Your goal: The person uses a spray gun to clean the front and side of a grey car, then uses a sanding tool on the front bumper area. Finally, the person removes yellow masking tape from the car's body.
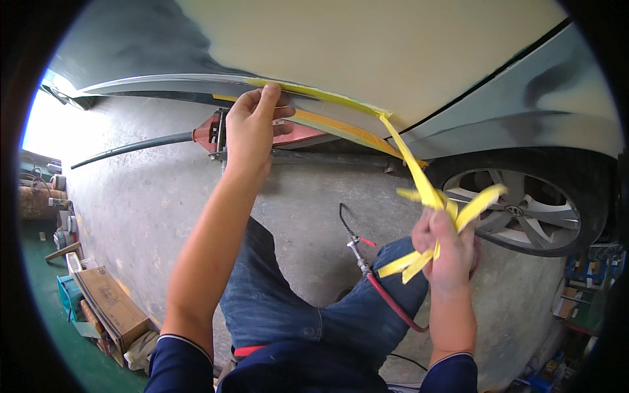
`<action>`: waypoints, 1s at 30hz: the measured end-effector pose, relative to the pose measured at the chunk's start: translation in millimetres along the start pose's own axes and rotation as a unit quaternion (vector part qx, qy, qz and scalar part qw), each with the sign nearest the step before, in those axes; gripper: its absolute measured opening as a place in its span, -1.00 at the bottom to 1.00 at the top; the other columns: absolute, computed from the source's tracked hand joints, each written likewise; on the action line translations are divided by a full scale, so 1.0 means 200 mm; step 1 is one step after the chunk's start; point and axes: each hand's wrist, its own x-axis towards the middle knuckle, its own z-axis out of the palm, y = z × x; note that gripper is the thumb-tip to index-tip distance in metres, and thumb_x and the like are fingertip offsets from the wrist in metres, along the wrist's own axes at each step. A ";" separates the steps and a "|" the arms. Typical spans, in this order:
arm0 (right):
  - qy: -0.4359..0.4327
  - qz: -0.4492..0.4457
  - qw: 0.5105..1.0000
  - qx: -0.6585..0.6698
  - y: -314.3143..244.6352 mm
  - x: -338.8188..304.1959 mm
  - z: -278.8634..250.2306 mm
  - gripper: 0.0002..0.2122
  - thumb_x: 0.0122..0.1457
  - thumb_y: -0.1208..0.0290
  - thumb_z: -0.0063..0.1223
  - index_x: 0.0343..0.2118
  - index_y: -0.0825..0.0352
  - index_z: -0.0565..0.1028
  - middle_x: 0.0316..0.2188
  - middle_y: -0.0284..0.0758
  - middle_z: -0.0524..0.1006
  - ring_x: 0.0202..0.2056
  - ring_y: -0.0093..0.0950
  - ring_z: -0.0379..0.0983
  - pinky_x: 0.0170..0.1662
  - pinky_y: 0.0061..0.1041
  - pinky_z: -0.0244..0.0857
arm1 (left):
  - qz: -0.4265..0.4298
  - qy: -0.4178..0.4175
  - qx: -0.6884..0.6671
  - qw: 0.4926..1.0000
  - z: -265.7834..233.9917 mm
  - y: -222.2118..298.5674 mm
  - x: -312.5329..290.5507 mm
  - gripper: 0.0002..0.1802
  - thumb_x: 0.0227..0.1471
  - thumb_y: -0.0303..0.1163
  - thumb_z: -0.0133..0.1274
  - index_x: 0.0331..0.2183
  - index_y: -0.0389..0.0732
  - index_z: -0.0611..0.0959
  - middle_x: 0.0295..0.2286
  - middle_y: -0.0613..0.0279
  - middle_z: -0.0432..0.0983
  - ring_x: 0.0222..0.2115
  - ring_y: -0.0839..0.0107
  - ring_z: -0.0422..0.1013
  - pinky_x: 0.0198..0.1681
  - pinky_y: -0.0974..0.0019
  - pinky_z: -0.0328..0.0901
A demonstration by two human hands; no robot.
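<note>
A strip of yellow masking tape (pixel 327 98) runs along the lower edge of the car door (pixel 367 46), which has a large beige patch on its grey panel. From the right end of that strip, the tape stretches off the door down to my right hand (pixel 449 242). That hand is closed around a crumpled bunch of tape, with loose ends sticking out on several sides. My left hand (pixel 252 128) is raised at the door's lower edge, its thumb tip touching the tape's left part. Its fingers are apart, with nothing seen in them.
Below the door, a red floor jack (pixel 298 134) with a long dark handle reaches under the car. A wheel (pixel 524 209) stands at right. A red hose (pixel 393 301) with a metal fitting lies across my leg. Cardboard boxes (pixel 111 304) are at lower left.
</note>
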 end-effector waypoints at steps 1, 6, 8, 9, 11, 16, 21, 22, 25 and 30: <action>0.015 0.003 0.999 -0.051 0.02 -0.05 -0.05 -0.75 0.23 0.33 0.02 -0.48 0.41 0.51 -0.68 -0.49 0.35 -0.64 -0.76 0.19 -0.57 -0.71 0.03 | -0.002 0.003 -0.007 1.000 0.01 0.00 0.00 -0.58 0.18 -0.20 0.06 -0.17 -0.42 0.50 -0.36 0.16 0.52 -0.38 0.46 0.49 -0.46 0.45 0.41; 0.017 -0.014 0.986 -0.165 0.11 -0.13 -0.18 -0.78 0.24 0.35 0.03 -0.44 0.41 0.52 -0.64 -0.47 0.42 -0.59 -0.69 0.33 -0.50 -0.67 0.21 | -0.016 0.015 -0.066 0.998 0.09 -0.02 -0.04 -0.66 0.22 -0.23 -0.01 -0.17 -0.35 0.50 -0.35 0.18 0.52 -0.34 0.45 0.51 -0.40 0.44 0.44; 0.016 -0.054 0.983 -0.175 0.13 -0.16 -0.19 -0.79 0.22 0.40 -0.02 -0.47 0.44 0.48 -0.61 -0.42 0.41 -0.58 -0.68 0.29 -0.47 -0.64 0.21 | -0.024 0.005 -0.096 0.995 0.11 -0.03 -0.04 -0.67 0.24 -0.22 -0.03 -0.18 -0.33 0.50 -0.34 0.18 0.53 -0.34 0.44 0.52 -0.37 0.44 0.45; 0.012 -0.073 0.981 -0.180 0.14 -0.19 -0.20 -0.80 0.21 0.42 -0.04 -0.48 0.45 0.46 -0.60 -0.39 0.40 -0.57 -0.67 0.27 -0.46 -0.62 0.21 | -0.026 0.005 -0.096 0.995 0.10 -0.04 -0.04 -0.67 0.24 -0.21 -0.03 -0.18 -0.33 0.50 -0.34 0.18 0.53 -0.35 0.43 0.52 -0.37 0.43 0.45; -0.091 -0.138 0.959 -0.231 0.10 -0.25 -0.30 -0.84 0.21 0.46 -0.01 -0.46 0.38 0.53 -0.55 -0.27 0.56 -0.52 -0.47 0.52 -0.42 -0.51 0.41 | -0.027 0.008 -0.096 0.995 0.10 -0.04 -0.04 -0.65 0.23 -0.20 -0.02 -0.18 -0.33 0.50 -0.34 0.18 0.53 -0.35 0.43 0.53 -0.36 0.42 0.46; -0.144 -0.254 0.874 -0.389 -0.03 -0.22 -0.43 -0.89 0.07 0.59 0.14 -0.32 0.41 0.57 -0.39 -0.19 0.60 -0.42 -0.31 0.58 -0.34 -0.42 0.46 | -0.025 -0.014 -0.002 1.000 0.31 -0.07 -0.21 -0.69 0.22 -0.24 -0.01 -0.17 -0.32 0.52 -0.29 0.15 0.55 -0.30 0.39 0.53 -0.36 0.40 0.45; -0.024 -0.184 0.795 -0.577 -0.35 -0.14 -0.68 -0.78 0.17 0.42 0.01 -0.22 0.45 0.53 -0.30 -0.16 0.54 -0.27 -0.23 0.49 -0.23 -0.31 0.39 | 0.003 0.039 -0.020 0.999 0.37 -0.12 -0.29 -0.72 0.16 -0.35 0.06 -0.15 -0.33 0.51 -0.28 0.12 0.55 -0.29 0.38 0.52 -0.38 0.41 0.45; 0.010 -0.233 0.773 -0.591 -0.44 -0.09 -0.74 -0.70 0.22 0.31 -0.06 -0.14 0.47 0.46 -0.21 -0.10 0.45 -0.20 -0.20 0.43 -0.14 -0.26 0.32 | 0.025 0.065 -0.058 0.996 0.35 -0.14 -0.25 -0.72 0.15 -0.35 0.05 -0.17 -0.34 0.50 -0.31 0.13 0.54 -0.32 0.39 0.53 -0.41 0.42 0.45; 0.059 -0.391 0.617 -0.681 -0.70 0.09 -0.86 -0.65 0.32 0.32 -0.23 0.00 0.54 0.32 -0.11 0.01 0.35 -0.09 -0.12 0.34 0.02 -0.20 0.19 | 0.071 0.120 -0.150 0.979 0.26 -0.21 -0.15 -0.74 0.16 -0.35 0.04 -0.19 -0.35 0.48 -0.37 0.16 0.52 -0.39 0.42 0.53 -0.47 0.44 0.44; 0.123 -0.365 0.556 -0.737 -1.08 0.40 -1.19 -0.75 0.26 0.53 -0.15 -0.06 0.57 0.37 -0.10 0.02 0.45 -0.03 -0.14 0.38 0.07 -0.31 0.18 | 0.095 0.121 -0.219 0.964 0.21 -0.27 -0.04 -0.73 0.18 -0.28 0.05 -0.25 -0.33 0.51 -0.42 0.19 0.53 -0.44 0.46 0.52 -0.46 0.49 0.40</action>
